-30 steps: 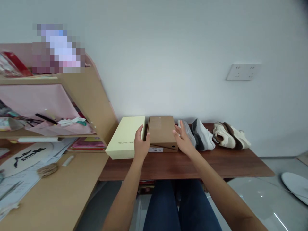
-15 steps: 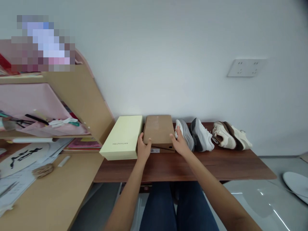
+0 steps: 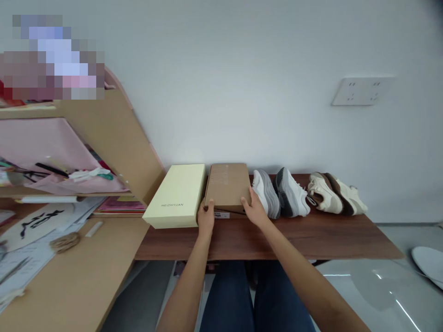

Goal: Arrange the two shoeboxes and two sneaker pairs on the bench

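Note:
A closed-looking brown shoebox [image 3: 228,184] lies on the dark wooden table, a white label on its front face. My left hand [image 3: 206,216] grips its front left corner, thumb on the top edge and fingers along the side. At the front right corner, my right hand [image 3: 254,207] holds it the same way. Just left of it, close to my left hand, lies a pale yellow shoebox [image 3: 180,191] marked MEIZHIYUAN. Grey and white sneakers [image 3: 292,193] stand to the right, the nearer one beside my right hand. Farther right is a cream and brown pair of shoes [image 3: 325,193].
The wooden table [image 3: 294,242] stands against a white wall with a socket plate [image 3: 362,91]. On the left, a desk [image 3: 76,267] with a shelf unit holds papers, a coil of twine [image 3: 64,242] and pens. A white round object [image 3: 429,263] is on the floor at right.
Both hands have closed in on the brown shoebox's front corners; their fingers were more spread before. The view has shifted slightly. The shoes and yellow box stay in place.

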The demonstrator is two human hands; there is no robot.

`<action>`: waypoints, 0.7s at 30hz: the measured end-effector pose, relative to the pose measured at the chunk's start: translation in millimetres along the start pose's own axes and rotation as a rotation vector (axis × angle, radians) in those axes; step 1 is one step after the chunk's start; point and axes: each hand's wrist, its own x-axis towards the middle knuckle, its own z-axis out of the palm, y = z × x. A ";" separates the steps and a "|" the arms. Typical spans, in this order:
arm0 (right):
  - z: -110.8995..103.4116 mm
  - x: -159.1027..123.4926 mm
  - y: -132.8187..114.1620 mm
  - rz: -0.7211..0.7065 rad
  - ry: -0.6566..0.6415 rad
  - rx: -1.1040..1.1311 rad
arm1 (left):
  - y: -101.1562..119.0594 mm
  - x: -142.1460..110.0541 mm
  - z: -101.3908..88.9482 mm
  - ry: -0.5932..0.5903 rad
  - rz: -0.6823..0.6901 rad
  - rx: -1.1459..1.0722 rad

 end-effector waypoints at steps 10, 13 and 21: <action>-17.7 1.6 -1.9 -0.006 0.027 0.119 | 41.0 -11.8 -1.9 0.041 0.139 0.024; -18.3 -0.2 -6.5 0.024 0.032 0.263 | 71.9 -11.6 -11.1 -0.004 0.304 0.059; 11.1 -23.1 -15.4 0.151 -0.050 0.590 | 143.0 -4.7 -34.8 -0.162 0.544 0.214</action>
